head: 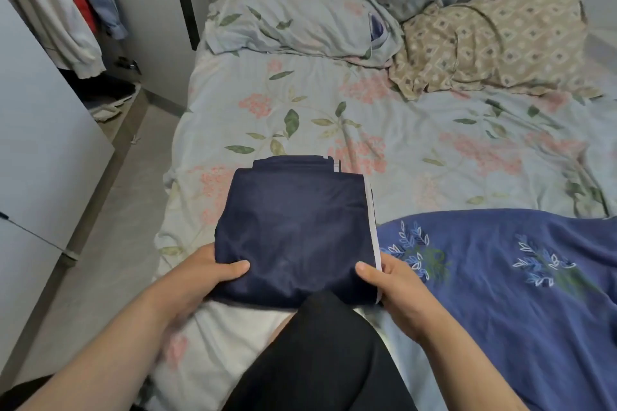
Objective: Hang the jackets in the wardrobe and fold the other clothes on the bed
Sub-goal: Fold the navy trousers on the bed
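My left hand (203, 272) and right hand (390, 280) each pinch a near corner of the folded navy garment (293, 227), thumbs on top, at the bed's (300, 103) near edge. A blue top (500, 277) lies on the bed too.

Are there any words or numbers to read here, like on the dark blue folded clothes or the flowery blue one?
None can be read.
The folded navy garment shows no lettering.
The blue embroidered garment has only stitched leaves.
The floral bedsheet has only printed flowers.
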